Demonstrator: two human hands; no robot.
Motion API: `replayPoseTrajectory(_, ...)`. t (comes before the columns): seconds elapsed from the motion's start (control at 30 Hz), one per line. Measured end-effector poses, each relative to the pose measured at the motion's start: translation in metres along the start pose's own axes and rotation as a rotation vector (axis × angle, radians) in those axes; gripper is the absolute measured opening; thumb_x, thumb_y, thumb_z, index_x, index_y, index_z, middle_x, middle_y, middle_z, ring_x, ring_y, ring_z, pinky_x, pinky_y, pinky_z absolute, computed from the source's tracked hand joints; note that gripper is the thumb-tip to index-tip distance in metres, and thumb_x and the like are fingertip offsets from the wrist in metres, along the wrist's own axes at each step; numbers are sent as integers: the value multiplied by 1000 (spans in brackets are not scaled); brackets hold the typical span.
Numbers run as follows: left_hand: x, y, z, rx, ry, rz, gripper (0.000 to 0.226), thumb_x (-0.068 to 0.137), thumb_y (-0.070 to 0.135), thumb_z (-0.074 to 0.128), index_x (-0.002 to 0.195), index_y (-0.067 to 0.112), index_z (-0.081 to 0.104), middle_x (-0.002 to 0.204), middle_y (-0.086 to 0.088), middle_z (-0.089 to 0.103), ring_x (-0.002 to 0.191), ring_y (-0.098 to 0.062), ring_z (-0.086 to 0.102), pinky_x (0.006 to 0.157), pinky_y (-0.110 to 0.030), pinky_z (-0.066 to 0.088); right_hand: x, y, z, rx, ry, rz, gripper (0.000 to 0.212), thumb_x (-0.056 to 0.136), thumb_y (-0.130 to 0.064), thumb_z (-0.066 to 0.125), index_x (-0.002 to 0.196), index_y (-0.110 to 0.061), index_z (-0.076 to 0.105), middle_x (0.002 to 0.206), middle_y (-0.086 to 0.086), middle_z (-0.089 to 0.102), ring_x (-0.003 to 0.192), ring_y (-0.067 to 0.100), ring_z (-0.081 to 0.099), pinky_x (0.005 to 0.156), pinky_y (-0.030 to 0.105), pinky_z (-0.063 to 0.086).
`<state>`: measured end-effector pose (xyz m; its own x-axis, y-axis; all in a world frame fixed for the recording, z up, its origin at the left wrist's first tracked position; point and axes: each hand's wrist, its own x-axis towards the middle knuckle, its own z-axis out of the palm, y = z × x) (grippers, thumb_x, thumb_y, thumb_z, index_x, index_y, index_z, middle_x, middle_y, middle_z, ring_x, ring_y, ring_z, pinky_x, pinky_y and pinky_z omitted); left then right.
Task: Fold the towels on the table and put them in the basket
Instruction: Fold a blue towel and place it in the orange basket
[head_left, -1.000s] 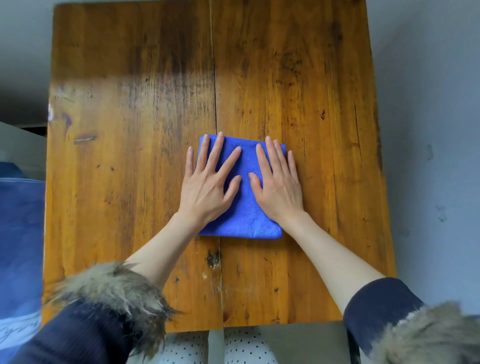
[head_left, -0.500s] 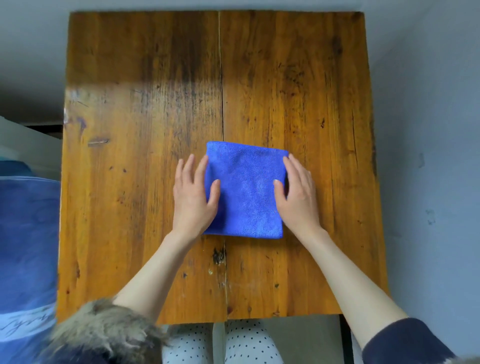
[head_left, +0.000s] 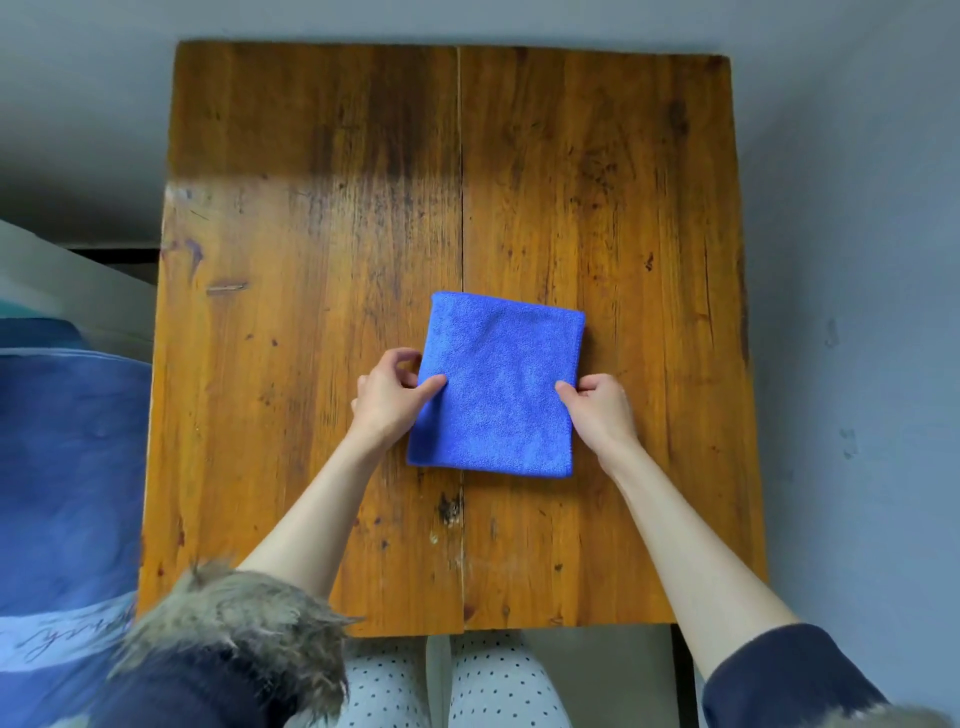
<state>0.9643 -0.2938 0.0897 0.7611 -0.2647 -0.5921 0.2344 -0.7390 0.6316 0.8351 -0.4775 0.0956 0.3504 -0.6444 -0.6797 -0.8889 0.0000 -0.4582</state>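
Observation:
A blue towel (head_left: 498, 384), folded into a neat rectangle, lies flat near the middle of the wooden table (head_left: 311, 260). My left hand (head_left: 389, 397) pinches the towel's left edge, thumb on top and fingers curled under the side. My right hand (head_left: 600, 408) pinches the right edge the same way. No basket shows in this view.
Blue fabric (head_left: 67, 467) with a pale printed band fills the left side beside the table. A grey wall (head_left: 857, 312) runs along the table's right edge. My knees in dotted trousers (head_left: 447, 686) sit under the near edge.
Both hands slid outward off the top of the towel to its side edges, and their fingers curled from flat into a pinch on each edge.

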Motion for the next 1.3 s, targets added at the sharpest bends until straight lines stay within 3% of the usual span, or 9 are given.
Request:
replayPoseTrajectory(0.17,-5,10,6,110,20,-37,36,83,39,64,116,29,53,86,9,58,106,-27,54,96,-47,40,-2,-9,-9,114,-104,30,25,89,-31,61,94,-7,66,98,2,67,90,19,63,82,37,52)
replayPoseTrajectory(0.27,-6,9,7,75,-3,-31,38,84,37,64,119,28,52,96,-1,61,106,-29,54,94,-49,43,-3,-12,-12,169,-151,47,23,91,-23,59,100,-3,66,99,4,65,88,17,61,68,25,48)
replayPoseTrajectory(0.37,-7,14,3,55,-35,-21,37,86,29,64,120,20,53,93,-10,62,102,-31,57,86,-38,45,-3,-15,-13,181,-187,59,21,92,-22,58,99,-3,65,100,3,63,85,14,58,59,20,42)
replayPoseTrajectory(0.47,-8,21,0,49,-55,-23,33,85,24,64,117,17,55,77,-7,56,100,-33,58,80,-35,44,-3,-15,-12,190,-169,29,17,91,-21,58,97,-6,60,100,3,62,84,14,57,59,20,43)
replayPoseTrajectory(0.6,-11,20,-2,23,-69,-44,27,85,22,64,111,20,55,70,4,49,83,-23,51,69,-28,36,-8,-12,-12,264,-169,18,27,92,-21,57,114,-5,56,110,4,60,90,14,58,59,18,42)
replayPoseTrajectory(0.8,-18,18,-5,-91,-95,-70,22,85,20,64,105,22,54,66,0,52,72,-22,54,62,-29,41,-12,-12,-23,338,-284,-5,39,93,-14,52,130,-7,48,125,6,59,108,19,59,77,28,48)
replayPoseTrajectory(1.07,-62,51,-41,-309,-76,-42,20,89,14,60,107,19,54,74,1,58,69,-10,58,56,-25,46,-51,-50,-56,309,-365,-203,30,92,-19,56,121,-14,50,116,6,62,106,21,61,92,46,50)
replayPoseTrajectory(1.13,-80,58,-60,-350,-41,-16,20,89,13,60,107,19,53,78,0,58,68,-8,57,53,-24,46,-69,-67,-64,308,-368,-263,31,92,-18,57,122,-13,50,112,5,63,100,18,63,90,47,51)
replayPoseTrajectory(1.3,-130,60,-122,-449,80,39,17,89,14,60,103,22,54,86,-3,58,68,-7,57,55,-25,47,-126,-115,-61,321,-415,-424,33,91,-15,58,123,-11,49,111,6,60,84,8,59,65,24,51)
